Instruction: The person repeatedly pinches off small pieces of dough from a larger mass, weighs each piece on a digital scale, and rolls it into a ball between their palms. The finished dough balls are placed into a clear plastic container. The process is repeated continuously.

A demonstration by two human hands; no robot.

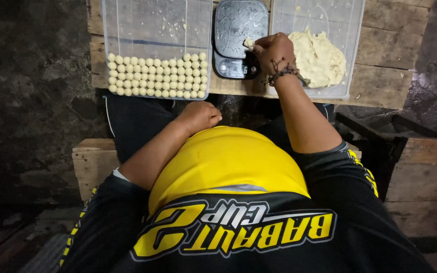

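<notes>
Right hand (pixel 273 50) pinches dough piece (pixel 249 43) over scale (pixel 238 38) — left hand (pixel 200 116) fisted.

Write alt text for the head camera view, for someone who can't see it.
A person's right hand holds a small dough piece over a digital scale, between a clear tub of dough balls and another holding a dough mass. The left hand rests fisted by their stomach.

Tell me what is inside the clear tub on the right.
The clear tub holds a mound of pale dough and a few crumbs. The right hand covers its near left corner, hiding what lies there.
</notes>
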